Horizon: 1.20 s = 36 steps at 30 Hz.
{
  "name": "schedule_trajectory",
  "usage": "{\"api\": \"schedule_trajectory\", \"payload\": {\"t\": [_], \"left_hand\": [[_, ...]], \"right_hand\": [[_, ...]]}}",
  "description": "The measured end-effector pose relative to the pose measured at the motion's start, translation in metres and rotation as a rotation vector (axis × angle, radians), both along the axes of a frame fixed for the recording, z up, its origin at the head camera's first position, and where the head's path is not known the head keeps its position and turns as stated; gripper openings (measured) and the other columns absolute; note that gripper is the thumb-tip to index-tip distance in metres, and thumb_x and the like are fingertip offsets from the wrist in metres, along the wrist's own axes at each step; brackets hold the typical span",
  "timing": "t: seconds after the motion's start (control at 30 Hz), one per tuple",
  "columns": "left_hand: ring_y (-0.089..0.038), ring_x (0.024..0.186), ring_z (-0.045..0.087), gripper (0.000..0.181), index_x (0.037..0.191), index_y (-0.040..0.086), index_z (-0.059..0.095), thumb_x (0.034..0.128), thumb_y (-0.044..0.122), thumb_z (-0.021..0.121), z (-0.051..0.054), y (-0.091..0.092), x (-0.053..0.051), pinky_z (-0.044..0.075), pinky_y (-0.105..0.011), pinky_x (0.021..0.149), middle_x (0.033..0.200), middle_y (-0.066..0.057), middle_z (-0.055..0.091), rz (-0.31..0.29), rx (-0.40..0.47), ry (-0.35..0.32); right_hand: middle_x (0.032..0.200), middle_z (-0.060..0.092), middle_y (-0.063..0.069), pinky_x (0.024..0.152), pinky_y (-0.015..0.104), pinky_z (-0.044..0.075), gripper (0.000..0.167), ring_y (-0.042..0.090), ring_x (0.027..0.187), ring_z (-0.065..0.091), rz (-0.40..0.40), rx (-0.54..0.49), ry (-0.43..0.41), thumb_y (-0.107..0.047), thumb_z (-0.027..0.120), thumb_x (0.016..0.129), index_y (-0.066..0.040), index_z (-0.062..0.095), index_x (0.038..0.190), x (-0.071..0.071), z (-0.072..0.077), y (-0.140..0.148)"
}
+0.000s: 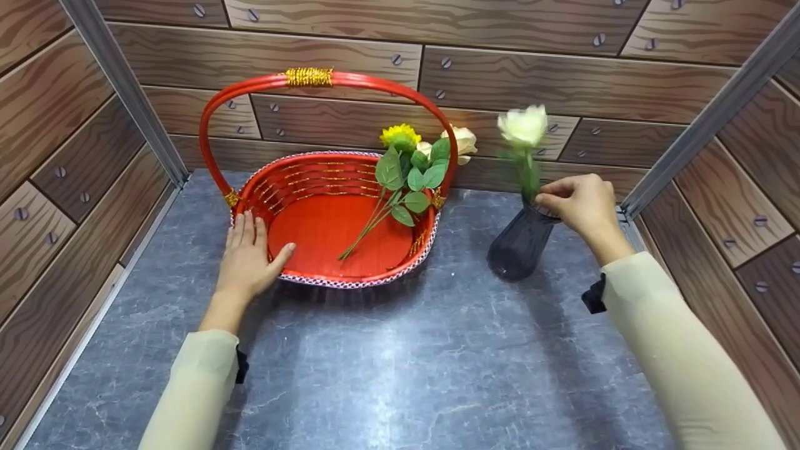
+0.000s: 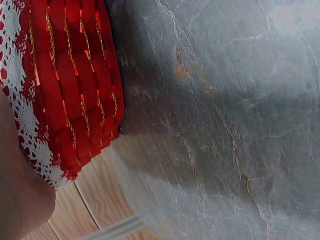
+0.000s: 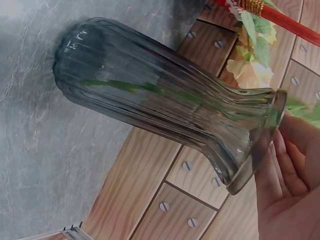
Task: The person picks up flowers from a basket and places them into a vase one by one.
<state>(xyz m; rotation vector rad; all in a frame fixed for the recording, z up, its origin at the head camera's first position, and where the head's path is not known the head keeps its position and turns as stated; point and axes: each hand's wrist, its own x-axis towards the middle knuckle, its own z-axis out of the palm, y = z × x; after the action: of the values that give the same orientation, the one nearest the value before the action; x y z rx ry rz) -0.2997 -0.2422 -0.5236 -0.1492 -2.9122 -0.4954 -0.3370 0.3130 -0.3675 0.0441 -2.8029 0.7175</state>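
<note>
A red woven basket with a tall handle and white lace edging holds a leafy stem; a yellow flower and pale roses lean over its back-right rim. Along the basket's left front rim rests my left hand, fingers straight and thumb spread. To the right stands a dark ribbed glass vase with a white rose upright in its mouth. The thumb and fingers of my right hand pinch the vase's rim beside the stem.
Grey marbled tabletop extends in front of the basket and vase. Wood-patterned panels stand behind and on both sides, with grey metal posts at the back corners.
</note>
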Motion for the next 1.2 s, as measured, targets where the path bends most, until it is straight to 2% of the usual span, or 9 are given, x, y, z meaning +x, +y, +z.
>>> {"api": "schedule_trajectory", "payload": {"t": [0.13,0.33,0.43,0.6,0.73,0.83,0.93,1.07,1.2], "left_hand": [[-0.046,0.152,0.003,0.097,0.152,-0.012,0.021,0.0968,0.066,0.040,0.000,0.001,0.000,0.004,-0.056,0.123,0.162,-0.032,0.012,-0.001,0.004,-0.017],[-0.046,0.152,0.001,0.098,0.153,-0.011,0.019,0.0966,0.068,0.037,0.003,0.001,-0.001,0.002,-0.057,0.123,0.162,-0.032,0.009,-0.008,0.008,-0.036],[-0.046,0.152,0.001,0.098,0.153,-0.011,0.019,0.0968,0.067,0.037,0.004,0.001,0.000,0.002,-0.057,0.123,0.162,-0.031,0.009,-0.010,0.006,-0.040],[-0.046,0.152,0.000,0.098,0.153,-0.011,0.020,0.0969,0.068,0.036,0.004,0.001,0.000,0.002,-0.057,0.122,0.162,-0.032,0.008,-0.010,0.005,-0.046],[-0.046,0.152,0.001,0.098,0.153,-0.011,0.021,0.0969,0.067,0.037,0.002,0.000,0.001,0.003,-0.057,0.123,0.162,-0.032,0.009,-0.007,0.007,-0.039],[-0.046,0.152,0.002,0.097,0.153,-0.011,0.022,0.0967,0.067,0.038,0.002,0.000,0.001,0.004,-0.057,0.122,0.162,-0.031,0.010,-0.001,0.003,-0.032],[-0.046,0.152,0.002,0.097,0.153,-0.011,0.022,0.0965,0.067,0.038,0.002,0.000,0.001,0.004,-0.057,0.122,0.162,-0.031,0.010,0.002,0.002,-0.034],[-0.045,0.152,0.001,0.098,0.153,-0.011,0.021,0.0964,0.068,0.037,0.002,0.000,0.000,0.002,-0.057,0.123,0.162,-0.031,0.009,-0.001,0.002,-0.040],[-0.045,0.152,0.001,0.098,0.153,-0.011,0.021,0.0966,0.068,0.037,0.002,0.000,0.000,0.002,-0.056,0.123,0.162,-0.031,0.010,0.000,0.004,-0.040]], "right_hand": [[0.094,0.077,0.012,0.077,0.045,0.048,0.027,0.032,0.090,0.068,-0.005,-0.013,0.022,-0.033,0.078,0.087,-0.012,0.080,0.103,0.005,0.002,-0.001],[0.095,0.077,0.011,0.082,0.046,0.048,0.027,0.032,0.093,0.070,0.004,-0.045,0.046,-0.034,0.080,0.085,-0.013,0.081,0.101,0.012,0.003,-0.011],[0.093,0.078,0.009,0.078,0.038,0.048,0.025,0.027,0.088,0.070,0.014,-0.058,0.071,-0.034,0.081,0.084,-0.015,0.081,0.099,0.015,0.003,-0.021],[0.089,0.078,0.004,0.065,0.019,0.044,0.023,0.008,0.074,0.066,0.059,-0.083,0.108,-0.035,0.082,0.083,-0.017,0.082,0.097,0.018,-0.001,-0.043],[0.087,0.078,0.003,0.061,0.014,0.044,0.025,-0.001,0.069,0.062,0.109,-0.145,0.094,-0.037,0.082,0.083,-0.017,0.082,0.098,0.020,-0.005,-0.062],[0.090,0.078,0.007,0.063,0.016,0.053,0.027,0.000,0.068,0.067,0.146,-0.295,0.028,-0.033,0.082,0.083,-0.012,0.080,0.101,0.022,-0.010,-0.079],[0.096,0.076,0.014,0.068,0.024,0.059,0.029,0.011,0.072,0.072,0.174,-0.500,-0.065,-0.025,0.081,0.085,-0.005,0.077,0.106,0.022,-0.017,-0.096],[0.104,0.074,0.018,0.076,0.031,0.061,0.032,0.023,0.083,0.074,0.200,-0.733,-0.158,-0.015,0.078,0.086,0.003,0.072,0.112,0.021,-0.030,-0.118],[0.108,0.071,0.020,0.082,0.036,0.060,0.034,0.027,0.089,0.072,0.213,-0.880,-0.237,-0.012,0.076,0.088,0.006,0.069,0.117,0.020,-0.041,-0.141]]}}
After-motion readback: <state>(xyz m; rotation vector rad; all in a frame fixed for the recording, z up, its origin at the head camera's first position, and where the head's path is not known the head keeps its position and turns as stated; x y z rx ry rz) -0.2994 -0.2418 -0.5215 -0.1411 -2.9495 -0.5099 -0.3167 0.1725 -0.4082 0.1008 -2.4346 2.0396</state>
